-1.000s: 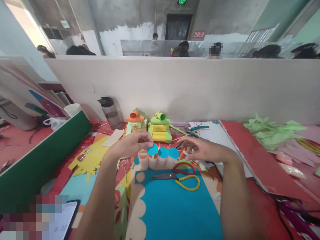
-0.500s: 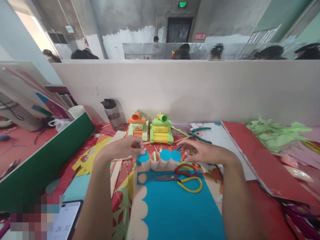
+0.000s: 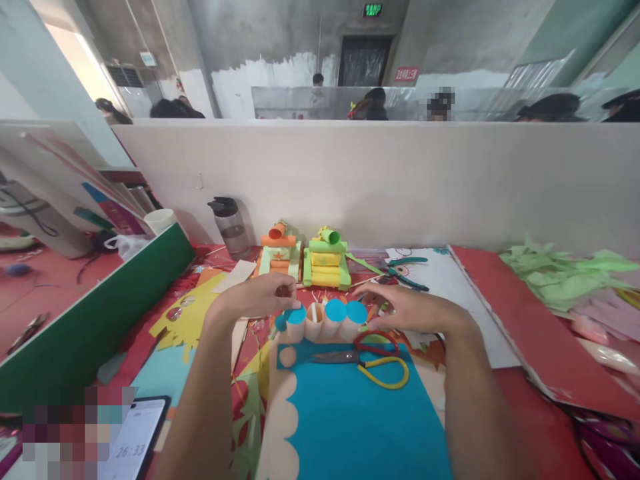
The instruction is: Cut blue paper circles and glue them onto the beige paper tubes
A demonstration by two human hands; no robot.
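Observation:
A row of pale paper tubes (image 3: 313, 327) stands upright at the top of a blue paper sheet (image 3: 360, 420). Blue paper circles (image 3: 336, 310) cover several tubes; one tube is uncovered, with a white strip inside. My left hand (image 3: 265, 295) has its fingertips closed at the edge of the blue circle (image 3: 297, 315) on the leftmost tube. At the row's right end, my right hand (image 3: 400, 307) curves with thumb and fingers apart, close beside the last tube. Scissors (image 3: 350, 358) with red and yellow handles lie on the sheet, whose left edge is cut in scallops.
Two paper tank models, one orange (image 3: 279, 250) and one green-yellow (image 3: 327, 257), stand behind the tubes. A water bottle (image 3: 230, 230), pliers (image 3: 407, 272), paper scraps (image 3: 190, 310), a green divider (image 3: 100, 313) and a phone (image 3: 135, 433) surround the work. A white partition (image 3: 380, 180) rises behind.
The whole view has shifted slightly right. My left fingers stay at the left tube's blue circle; my right hand has come slightly closer to the row's right end.

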